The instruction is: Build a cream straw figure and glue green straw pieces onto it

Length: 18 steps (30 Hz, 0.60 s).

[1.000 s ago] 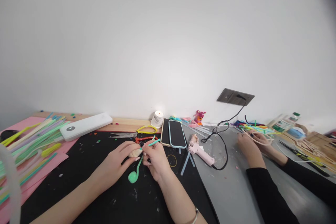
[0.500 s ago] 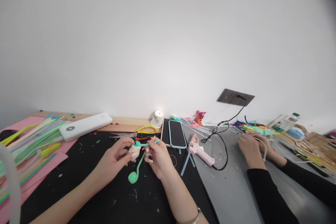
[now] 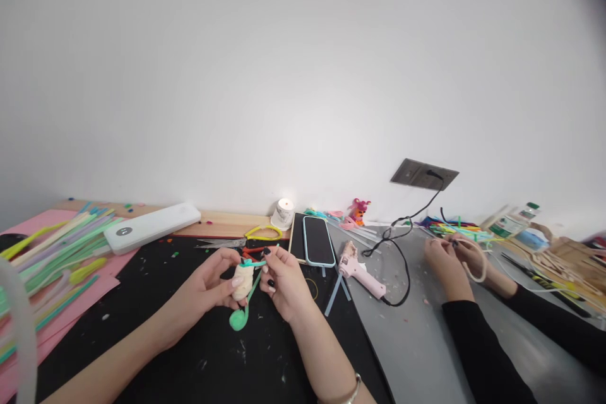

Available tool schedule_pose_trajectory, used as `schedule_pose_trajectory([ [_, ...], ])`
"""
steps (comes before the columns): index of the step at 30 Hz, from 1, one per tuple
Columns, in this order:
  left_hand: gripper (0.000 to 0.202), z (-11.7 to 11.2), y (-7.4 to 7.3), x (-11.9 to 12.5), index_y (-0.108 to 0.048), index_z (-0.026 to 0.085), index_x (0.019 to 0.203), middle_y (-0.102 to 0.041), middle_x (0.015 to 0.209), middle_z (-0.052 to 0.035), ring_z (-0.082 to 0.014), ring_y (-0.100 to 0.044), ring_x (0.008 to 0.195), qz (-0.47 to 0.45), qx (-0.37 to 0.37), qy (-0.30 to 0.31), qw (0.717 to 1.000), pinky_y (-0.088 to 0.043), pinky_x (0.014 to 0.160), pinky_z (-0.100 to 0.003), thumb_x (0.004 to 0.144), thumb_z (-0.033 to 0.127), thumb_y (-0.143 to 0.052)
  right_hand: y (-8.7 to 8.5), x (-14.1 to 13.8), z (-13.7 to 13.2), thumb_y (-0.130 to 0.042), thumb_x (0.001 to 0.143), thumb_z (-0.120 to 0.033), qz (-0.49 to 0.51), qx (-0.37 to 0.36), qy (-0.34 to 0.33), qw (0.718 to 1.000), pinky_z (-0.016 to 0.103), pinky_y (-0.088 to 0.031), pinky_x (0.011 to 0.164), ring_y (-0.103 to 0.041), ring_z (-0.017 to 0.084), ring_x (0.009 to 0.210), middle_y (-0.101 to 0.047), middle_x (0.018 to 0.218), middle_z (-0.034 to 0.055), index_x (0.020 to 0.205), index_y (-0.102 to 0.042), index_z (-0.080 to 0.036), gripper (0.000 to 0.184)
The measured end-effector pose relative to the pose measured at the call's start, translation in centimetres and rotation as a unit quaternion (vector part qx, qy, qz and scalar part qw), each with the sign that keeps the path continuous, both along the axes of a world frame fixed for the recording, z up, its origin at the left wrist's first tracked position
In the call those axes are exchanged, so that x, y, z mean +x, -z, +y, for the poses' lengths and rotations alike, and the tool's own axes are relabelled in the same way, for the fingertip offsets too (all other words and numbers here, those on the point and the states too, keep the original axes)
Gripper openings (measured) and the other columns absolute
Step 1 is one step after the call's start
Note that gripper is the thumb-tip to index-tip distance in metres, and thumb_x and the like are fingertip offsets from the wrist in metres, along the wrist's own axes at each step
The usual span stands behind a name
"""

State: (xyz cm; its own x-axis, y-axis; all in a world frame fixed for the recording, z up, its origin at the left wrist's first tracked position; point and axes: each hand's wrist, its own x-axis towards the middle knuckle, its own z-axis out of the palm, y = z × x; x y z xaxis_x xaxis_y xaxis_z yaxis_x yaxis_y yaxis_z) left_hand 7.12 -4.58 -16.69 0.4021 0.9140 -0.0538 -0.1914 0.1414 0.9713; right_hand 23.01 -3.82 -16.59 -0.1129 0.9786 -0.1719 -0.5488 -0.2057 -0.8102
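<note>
Between my left hand's [image 3: 215,284] thumb and fingers is a small cream-coloured figure [image 3: 243,279], its body looking wrapped in fuzzy pipe cleaner. A teal pipe cleaner [image 3: 254,262] circles its top and stretches right, where my right hand [image 3: 281,278] pinches the end. Below the figure hangs or lies a green pipe cleaner coil [image 3: 237,320], its stem running up toward my right fingers; whether they hold it too, I cannot tell. Just behind the hands lie yellow-handled scissors [image 3: 262,233] and a red-handled tool [image 3: 253,254], partly hidden.
Left are pipe cleaners [image 3: 71,246] on pink sheets and a white device [image 3: 154,227]. Behind stand a paper cup [image 3: 284,213] and a phone [image 3: 319,241]. Right lies a pink glue gun [image 3: 362,274] with its cord. Another person's hands [image 3: 449,265] work with a cream cord farther right.
My left hand has tilted the cream figure so more of its body shows. My right hand keeps its pinch on the teal strand. The other person's hands have shifted slightly.
</note>
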Motion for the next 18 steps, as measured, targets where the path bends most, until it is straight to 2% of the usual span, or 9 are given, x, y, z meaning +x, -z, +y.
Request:
schedule_pose_trajectory([
  [3, 0.031, -0.1, -0.2, 0.2, -0.043, 0.025, 0.093, -0.061, 0.085, 0.0035, -0.0153, -0.066, 0.062, -0.004, -0.006, -0.031, 0.999, -0.054, 0.059, -0.029, 0.075, 0.04, -0.063, -0.3, 0.1, 0.1, -0.067, 0.068, -0.033, -0.01, 0.026, 0.024, 0.999, 0.017, -0.017, 0.037, -0.03, 0.003, 0.037, -0.047, 0.051, -0.0071, 0.078, -0.054, -0.017, 0.023],
  [5, 0.03, -0.2, -0.5, 0.2, -0.042, 0.026, 0.093, -0.062, 0.083, 0.0036, -0.0157, -0.066, 0.061, -0.017, -0.016, -0.041, 0.999, -0.054, 0.059, -0.03, 0.077, 0.041, -0.061, -0.3, 0.1, 0.0, -0.065, 0.069, -0.034, -0.016, 0.035, 0.013, 0.999, 0.017, -0.018, 0.037, -0.03, 0.004, 0.036, -0.048, 0.052, -0.0068, 0.081, -0.054, -0.017, 0.023],
  [8, 0.03, -0.3, -0.9, 0.1, -0.041, 0.026, 0.096, -0.065, 0.083, 0.0025, -0.0168, -0.067, 0.064, -0.058, -0.047, -0.023, 0.997, -0.055, 0.062, -0.031, 0.079, 0.04, -0.061, 0.0, -0.3, -0.1, -0.061, 0.073, -0.041, -0.058, 0.03, -0.016, 0.998, 0.016, -0.016, 0.035, -0.028, 0.004, 0.034, -0.048, 0.05, -0.0079, 0.078, -0.047, -0.02, 0.026],
  [11, 0.031, -0.1, -1.1, -0.1, -0.04, 0.026, 0.098, -0.066, 0.085, 0.0013, -0.0172, -0.068, 0.067, -0.095, -0.071, -0.005, 0.993, -0.055, 0.066, -0.032, 0.08, 0.037, -0.063, 0.8, -1.1, -0.4, -0.053, 0.079, -0.045, -0.152, 0.011, -0.033, 0.988, 0.015, -0.015, 0.034, -0.028, 0.005, 0.032, -0.047, 0.047, -0.0092, 0.076, -0.039, -0.022, 0.027],
  [14, 0.031, 0.0, -1.1, -0.3, -0.04, 0.027, 0.099, -0.067, 0.085, 0.0019, -0.0165, -0.068, 0.069, -0.124, -0.087, -0.02, 0.988, -0.055, 0.066, -0.028, 0.08, 0.037, -0.063, 1.1, -1.8, -0.9, -0.046, 0.085, -0.039, -0.254, 0.065, -0.032, 0.964, 0.016, -0.022, 0.037, -0.031, 0.006, 0.036, -0.043, 0.047, -0.0089, 0.072, -0.039, -0.022, 0.022],
  [18, 0.03, 0.2, -1.2, -0.4, -0.041, 0.029, 0.099, -0.069, 0.086, 0.0028, -0.0158, -0.069, 0.071, -0.155, -0.116, -0.047, 0.98, -0.055, 0.066, -0.026, 0.08, 0.035, -0.063, 0.7, -2.2, -1.7, -0.039, 0.086, -0.019, -0.386, 0.198, -0.011, 0.901, 0.019, -0.032, 0.048, -0.04, 0.008, 0.048, -0.045, 0.054, -0.0049, 0.067, -0.044, -0.02, 0.02],
])
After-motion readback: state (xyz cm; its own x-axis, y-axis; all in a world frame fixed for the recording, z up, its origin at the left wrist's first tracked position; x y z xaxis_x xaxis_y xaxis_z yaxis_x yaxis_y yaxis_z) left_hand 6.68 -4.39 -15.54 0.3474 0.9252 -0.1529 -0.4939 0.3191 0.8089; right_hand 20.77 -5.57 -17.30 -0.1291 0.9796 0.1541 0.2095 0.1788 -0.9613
